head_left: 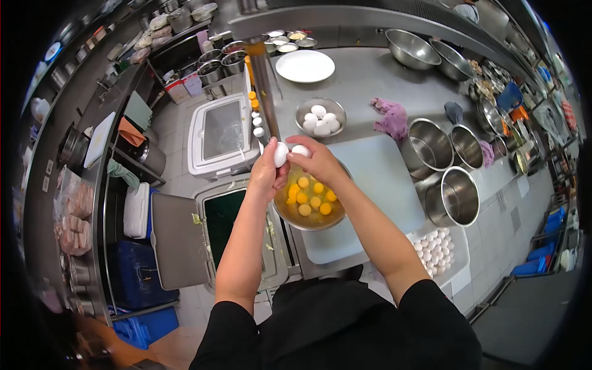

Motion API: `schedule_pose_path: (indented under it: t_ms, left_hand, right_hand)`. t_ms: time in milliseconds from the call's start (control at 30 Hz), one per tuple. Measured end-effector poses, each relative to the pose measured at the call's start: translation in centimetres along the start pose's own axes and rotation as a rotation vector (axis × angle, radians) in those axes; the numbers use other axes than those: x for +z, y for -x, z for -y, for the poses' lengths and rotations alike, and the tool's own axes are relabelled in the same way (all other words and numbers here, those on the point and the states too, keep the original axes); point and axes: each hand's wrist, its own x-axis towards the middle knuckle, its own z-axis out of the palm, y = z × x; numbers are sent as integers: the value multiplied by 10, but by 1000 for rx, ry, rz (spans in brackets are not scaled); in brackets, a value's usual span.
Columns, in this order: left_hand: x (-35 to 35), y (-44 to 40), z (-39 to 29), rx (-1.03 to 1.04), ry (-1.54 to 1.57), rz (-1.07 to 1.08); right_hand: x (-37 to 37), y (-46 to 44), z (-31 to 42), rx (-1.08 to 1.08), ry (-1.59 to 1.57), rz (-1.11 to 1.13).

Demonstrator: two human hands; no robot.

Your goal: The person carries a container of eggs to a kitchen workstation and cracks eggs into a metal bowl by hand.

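My left hand (267, 171) is closed around a white egg (281, 155) above the far left rim of a metal bowl (313, 226). Beside it, my right hand (316, 161) grips another white egg (301, 150), and the two eggs are close together. Several yellow yolks (316, 201) lie in clear egg white inside the metal bowl below. Behind my hands, a smaller metal bowl (303, 107) holds several whole white eggs (321, 127). The bowl of yolks stands at the left edge of a pale cutting board (382, 185).
A white oval plate (305, 66) is at the back. Purple cloth (391, 119) and deep metal pots (430, 146) stand to the right, above a tray of many eggs (436, 251). An open bin (223, 216) is on the left, near a white lidded container (223, 132).
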Motion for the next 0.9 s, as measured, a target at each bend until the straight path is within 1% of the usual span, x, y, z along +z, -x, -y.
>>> schedule_pose_path:
  t_ms: [33, 67, 100, 167, 200, 267, 300, 367, 400, 433, 467, 500, 533, 567, 600, 633, 700, 733, 767, 800, 833, 867, 900]
  left_hand:
    - [2, 1, 5, -17, -3, 4]
    - [0, 0, 8, -50, 5, 35]
    - [2, 0, 11, -84, 14, 66]
    - [12, 2, 21, -126, 20, 73]
    - [19, 3, 26, -135, -23, 60]
    - [32, 6, 32, -166, -83, 36]
    - [38, 10, 30, -171, -89, 37]
    - [49, 16, 25, -162, -219, 1]
    - [48, 18, 26, -189, -229, 29]
    - [47, 20, 26, -194, -228, 24]
    - [46, 21, 25, -200, -308, 27]
    - [49, 23, 21, -205, -387, 29]
    - [55, 28, 16, -179, -484, -44]
    - [55, 31, 15, -185, -479, -51]
    - [52, 34, 13, -98, -554, -64]
    - [47, 38, 12, -11, -629, -76]
    - [25, 48, 9, 101, -745, -181]
    - [3, 52, 8, 133, -824, -193]
    - [-18, 57, 6, 165, -903, -205]
    - [-24, 68, -3, 48, -997, -285]
    - [-31, 80, -12, -71, -1088, -364]
    - [-78, 74, 9, 90, -1426, -485]
    - [-78, 78, 12, 91, -1421, -488]
  right_hand:
    - [-1, 7, 1, -191, 97, -6]
    - [-6, 14, 2, -114, 127, -1]
    - [-11, 19, 1, -106, 119, -9]
    - [-24, 28, -3, -221, 491, -65]
    - [-29, 35, -5, -211, 484, -72]
    - [-39, 43, -6, -212, 620, -84]
    - [-43, 46, -5, -209, 615, -90]
    - [-49, 53, -4, -291, 718, -126]
    - [-52, 56, -4, -287, 714, -122]
    - [-56, 57, -5, -344, 740, -141]
    - [-59, 58, -6, -401, 765, -161]
    - [-60, 59, -4, -397, 761, -157]
    - [-62, 60, -2, -441, 756, -164]
    - [-63, 62, 0, -484, 750, -172]
    - [-65, 64, 6, -434, 743, -113]
    - [-64, 67, 5, -429, 739, -103]
    - [-64, 70, 4, -240, 510, -148]
    - [-66, 71, 4, -241, 511, -141]
    - [-69, 72, 3, 4, 252, -54]
    - [-71, 72, 1, 246, -5, 30]
    - [-71, 72, -5, 245, -1, 33]
    - [-70, 72, -16, 346, -218, 91]
    - [-68, 73, -19, 445, -436, 149]
